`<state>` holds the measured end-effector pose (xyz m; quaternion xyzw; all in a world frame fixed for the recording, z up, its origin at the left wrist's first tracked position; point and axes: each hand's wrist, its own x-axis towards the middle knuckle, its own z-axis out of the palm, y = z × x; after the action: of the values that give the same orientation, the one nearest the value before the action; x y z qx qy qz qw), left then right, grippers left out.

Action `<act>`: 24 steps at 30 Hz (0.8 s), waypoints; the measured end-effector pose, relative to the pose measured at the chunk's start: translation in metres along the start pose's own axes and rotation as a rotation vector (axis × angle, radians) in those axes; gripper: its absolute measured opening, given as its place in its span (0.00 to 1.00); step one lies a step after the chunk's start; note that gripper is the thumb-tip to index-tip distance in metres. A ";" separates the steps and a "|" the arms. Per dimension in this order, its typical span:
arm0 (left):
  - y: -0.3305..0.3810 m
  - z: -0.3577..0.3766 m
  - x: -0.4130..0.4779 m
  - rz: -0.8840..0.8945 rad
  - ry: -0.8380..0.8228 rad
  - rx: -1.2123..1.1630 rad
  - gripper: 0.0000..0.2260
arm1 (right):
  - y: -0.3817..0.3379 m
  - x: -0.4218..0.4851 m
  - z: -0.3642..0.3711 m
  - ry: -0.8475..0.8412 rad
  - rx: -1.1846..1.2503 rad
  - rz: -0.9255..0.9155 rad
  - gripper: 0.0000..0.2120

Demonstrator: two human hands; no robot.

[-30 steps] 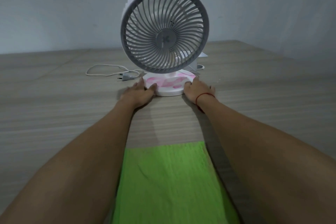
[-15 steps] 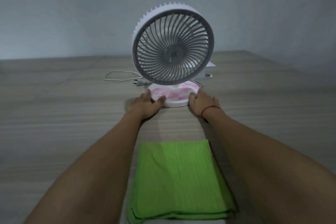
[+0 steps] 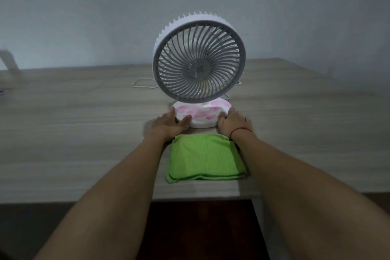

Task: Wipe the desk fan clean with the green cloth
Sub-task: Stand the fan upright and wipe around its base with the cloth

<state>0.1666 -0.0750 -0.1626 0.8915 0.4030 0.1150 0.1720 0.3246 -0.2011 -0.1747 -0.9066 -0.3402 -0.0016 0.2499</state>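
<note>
A white desk fan [image 3: 199,65] with a grey round grille stands upright on a wooden desk [image 3: 84,129]. Its round white base [image 3: 202,115] carries pink marks. My left hand [image 3: 168,123] grips the base's left side and my right hand [image 3: 233,122] grips its right side; a red string circles the right wrist. A folded green cloth [image 3: 203,157] lies flat on the desk between my forearms, its far edge almost at the base. Neither hand touches the cloth.
A white cable [image 3: 143,83] with a plug lies on the desk behind the fan, to the left. The desk's near edge [image 3: 200,197] runs just below the cloth, with dark floor under it. A grey wall stands behind.
The fan and both hands on its base have come nearer the cloth, while the view pulled back. The whole cloth and the desk's near edge now show.
</note>
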 end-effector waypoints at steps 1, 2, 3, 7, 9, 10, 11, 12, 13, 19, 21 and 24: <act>0.001 -0.001 -0.008 0.005 0.000 -0.005 0.37 | 0.001 -0.008 -0.003 -0.001 -0.002 0.003 0.27; 0.001 -0.002 -0.017 0.007 0.002 -0.004 0.37 | 0.002 -0.015 -0.005 -0.002 -0.002 0.003 0.27; 0.001 -0.002 -0.025 0.007 0.004 0.003 0.37 | 0.003 -0.022 -0.007 -0.004 0.000 0.002 0.27; 0.002 -0.003 -0.044 -0.015 -0.017 0.019 0.38 | 0.006 -0.045 -0.015 -0.019 0.020 -0.002 0.28; 0.001 -0.002 -0.051 -0.034 -0.019 -0.014 0.38 | 0.008 -0.052 -0.019 -0.036 0.064 0.007 0.28; 0.000 0.000 -0.055 -0.048 0.006 -0.061 0.38 | 0.009 -0.055 -0.022 -0.026 0.101 0.006 0.28; 0.001 0.002 -0.061 -0.070 0.038 -0.127 0.38 | 0.009 -0.059 -0.025 -0.008 0.145 0.011 0.28; 0.002 0.002 -0.066 -0.105 0.075 -0.201 0.38 | 0.010 -0.064 -0.028 0.018 0.186 0.030 0.28; 0.003 0.002 -0.073 -0.135 0.131 -0.256 0.36 | 0.010 -0.070 -0.030 0.053 0.217 0.052 0.29; 0.011 0.005 -0.109 -0.055 0.356 -0.215 0.27 | 0.009 -0.104 -0.035 0.101 0.269 0.018 0.34; 0.013 0.010 -0.111 -0.056 0.276 -0.174 0.22 | 0.010 -0.109 -0.035 0.024 0.301 -0.081 0.23; 0.011 0.009 -0.111 -0.039 0.254 -0.203 0.18 | 0.009 -0.112 -0.035 0.008 0.376 -0.154 0.12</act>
<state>0.1051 -0.1683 -0.1739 0.8398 0.4249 0.2639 0.2110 0.2500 -0.2922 -0.1677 -0.8151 -0.4019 0.0392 0.4153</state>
